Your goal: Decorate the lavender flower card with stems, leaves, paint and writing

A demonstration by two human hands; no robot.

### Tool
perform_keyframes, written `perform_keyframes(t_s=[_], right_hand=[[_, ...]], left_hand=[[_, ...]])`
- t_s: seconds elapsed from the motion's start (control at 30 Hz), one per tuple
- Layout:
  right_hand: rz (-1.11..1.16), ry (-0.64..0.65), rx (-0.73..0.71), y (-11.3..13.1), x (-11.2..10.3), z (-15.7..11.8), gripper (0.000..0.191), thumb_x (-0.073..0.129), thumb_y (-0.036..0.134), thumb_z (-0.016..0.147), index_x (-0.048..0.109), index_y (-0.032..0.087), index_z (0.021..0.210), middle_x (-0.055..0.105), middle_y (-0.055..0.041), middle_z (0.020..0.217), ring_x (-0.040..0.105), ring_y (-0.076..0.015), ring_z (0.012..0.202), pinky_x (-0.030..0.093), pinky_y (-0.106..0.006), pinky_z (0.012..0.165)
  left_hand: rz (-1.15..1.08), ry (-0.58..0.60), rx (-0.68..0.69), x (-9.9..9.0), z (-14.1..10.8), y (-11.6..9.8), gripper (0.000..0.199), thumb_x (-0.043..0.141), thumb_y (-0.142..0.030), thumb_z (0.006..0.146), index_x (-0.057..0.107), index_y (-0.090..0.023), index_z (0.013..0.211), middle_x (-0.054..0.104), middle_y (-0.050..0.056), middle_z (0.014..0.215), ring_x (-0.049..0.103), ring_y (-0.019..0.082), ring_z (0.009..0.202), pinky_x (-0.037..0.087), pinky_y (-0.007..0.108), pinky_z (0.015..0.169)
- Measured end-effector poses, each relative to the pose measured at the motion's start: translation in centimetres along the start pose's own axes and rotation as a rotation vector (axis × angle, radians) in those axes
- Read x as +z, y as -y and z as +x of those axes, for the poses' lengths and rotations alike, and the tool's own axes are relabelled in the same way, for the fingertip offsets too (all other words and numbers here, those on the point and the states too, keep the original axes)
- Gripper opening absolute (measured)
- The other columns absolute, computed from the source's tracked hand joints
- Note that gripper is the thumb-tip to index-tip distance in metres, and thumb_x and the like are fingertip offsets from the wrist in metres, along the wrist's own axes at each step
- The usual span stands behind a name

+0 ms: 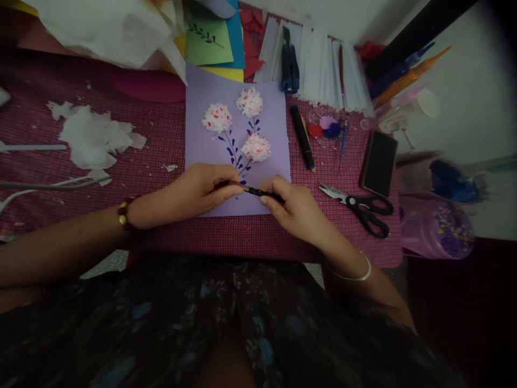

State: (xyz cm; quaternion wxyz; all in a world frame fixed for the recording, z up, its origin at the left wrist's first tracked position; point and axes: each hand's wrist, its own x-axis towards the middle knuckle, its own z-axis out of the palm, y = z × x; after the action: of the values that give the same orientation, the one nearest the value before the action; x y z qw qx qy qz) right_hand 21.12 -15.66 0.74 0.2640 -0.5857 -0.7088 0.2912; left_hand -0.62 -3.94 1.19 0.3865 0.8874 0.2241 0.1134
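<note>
Both hands meet over the lower part of a purple sheet (197, 145), each pinching one end of a thin dark pen-like tool (255, 191). Around its left end the fingers of my left hand (202, 188) are closed. My right hand (293, 207) grips its right part. Whether it is a pen or a brush I cannot tell. On the sheet are three fluffy white-and-red paper flowers (256, 147) with thin stems and painted dark blue leaves (231, 151).
Right of the sheet lie a black marker (302, 137), paint blobs (331, 129), a thin blue brush (343, 144), scissors (357, 206) and a phone (378, 163). A stapler-like tool (290, 64) rests on white strips (315, 67). Crumpled white tissue (91, 134) lies left.
</note>
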Motion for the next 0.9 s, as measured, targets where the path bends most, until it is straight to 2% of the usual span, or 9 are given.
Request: perform_keyframes(t_s=[0.1, 0.23, 0.33, 0.4, 0.47, 0.6, 0.7, 0.8, 0.9], right_hand=[[0.019, 0.002, 0.006, 0.0, 0.0, 0.0, 0.010, 0.053, 0.028, 0.099, 0.059, 0.022, 0.096, 0.066, -0.0014, 0.082, 0.058, -0.0166, 0.069, 0.041, -0.030, 0.067], [0.029, 0.011, 0.011, 0.1, 0.0, -0.1, 0.007, 0.054, 0.026, 0.098, 0.060, 0.022, 0.097, 0.067, -0.0015, 0.083, 0.059, -0.0168, 0.071, 0.042, -0.030, 0.067], [0.021, 0.015, 0.017, 0.2, 0.0, -0.1, 0.007, 0.055, 0.024, 0.097, 0.061, 0.022, 0.096, 0.067, -0.0011, 0.082, 0.058, -0.0163, 0.070, 0.043, -0.030, 0.067], [0.017, 0.018, 0.022, 0.2, 0.1, -0.1, 0.006, 0.055, 0.025, 0.097, 0.061, 0.022, 0.096, 0.067, -0.0010, 0.082, 0.057, -0.0162, 0.070, 0.043, -0.030, 0.067], [0.017, 0.022, 0.022, 0.2, 0.1, 0.0, 0.006, 0.056, 0.025, 0.096, 0.061, 0.022, 0.095, 0.066, -0.0008, 0.081, 0.057, -0.0160, 0.069, 0.042, -0.030, 0.067], [0.026, 0.005, 0.010, 0.0, 0.2, 0.1, 0.006, 0.055, 0.025, 0.096, 0.060, 0.022, 0.093, 0.065, -0.0002, 0.080, 0.055, -0.0151, 0.068, 0.041, -0.029, 0.066], [0.026, -0.015, 0.008, 0.0, 0.1, 0.1, 0.005, 0.056, 0.025, 0.095, 0.059, 0.022, 0.092, 0.064, 0.0003, 0.079, 0.054, -0.0147, 0.067, 0.040, -0.029, 0.065], [0.029, -0.021, 0.021, -0.1, 0.2, 0.1, 0.004, 0.057, 0.026, 0.094, 0.059, 0.022, 0.093, 0.065, 0.0003, 0.079, 0.054, -0.0149, 0.067, 0.041, -0.029, 0.065], [0.028, -0.014, 0.025, 0.0, 0.3, 0.0, 0.004, 0.057, 0.025, 0.094, 0.059, 0.023, 0.093, 0.065, 0.0002, 0.080, 0.054, -0.0150, 0.067, 0.042, -0.029, 0.065]], left_hand=[[-0.041, -0.047, -0.025, 0.1, -0.3, 0.0, 0.021, 0.056, -0.036, 0.096, 0.067, -0.019, 0.098, 0.071, 0.001, 0.082, 0.063, 0.015, 0.071, 0.045, 0.024, 0.066], [-0.036, -0.056, -0.028, -0.1, -0.6, -0.2, 0.032, 0.064, -0.042, 0.091, 0.067, -0.019, 0.114, 0.070, 0.001, 0.083, 0.063, 0.015, 0.071, 0.046, 0.024, 0.066], [0.045, 0.009, -0.025, -0.6, -0.5, -0.4, 0.029, 0.058, -0.045, 0.096, 0.068, -0.018, 0.094, 0.066, 0.000, 0.074, 0.058, 0.014, 0.065, 0.042, 0.025, 0.062], [0.110, 0.031, -0.023, -0.7, -0.3, -0.3, 0.038, 0.049, -0.044, 0.101, 0.062, -0.018, 0.076, 0.057, 0.000, 0.063, 0.051, 0.013, 0.058, 0.036, 0.026, 0.058], [0.164, 0.037, -0.022, -0.7, -0.1, -0.3, 0.046, 0.044, -0.043, 0.104, 0.055, -0.019, 0.067, 0.051, -0.001, 0.057, 0.045, 0.013, 0.055, 0.032, 0.027, 0.056], [0.172, 0.031, -0.024, -0.3, 0.1, -0.1, 0.037, 0.048, -0.040, 0.102, 0.062, -0.018, 0.076, 0.060, 0.000, 0.065, 0.052, 0.014, 0.060, 0.034, 0.026, 0.059], [0.118, -0.034, -0.008, 0.0, -0.1, 0.1, 0.024, 0.054, -0.036, 0.098, 0.067, -0.019, 0.087, 0.067, 0.000, 0.074, 0.059, 0.014, 0.066, 0.038, 0.025, 0.063], [0.044, -0.107, 0.046, 0.3, -0.3, 0.3, 0.016, 0.058, -0.033, 0.094, 0.067, -0.019, 0.091, 0.068, 0.000, 0.076, 0.059, 0.014, 0.066, 0.040, 0.025, 0.064], [-0.003, -0.127, 0.056, 0.3, -0.4, 0.3, 0.018, 0.063, -0.036, 0.091, 0.067, -0.020, 0.097, 0.068, 0.000, 0.075, 0.058, 0.014, 0.065, 0.040, 0.025, 0.062]])
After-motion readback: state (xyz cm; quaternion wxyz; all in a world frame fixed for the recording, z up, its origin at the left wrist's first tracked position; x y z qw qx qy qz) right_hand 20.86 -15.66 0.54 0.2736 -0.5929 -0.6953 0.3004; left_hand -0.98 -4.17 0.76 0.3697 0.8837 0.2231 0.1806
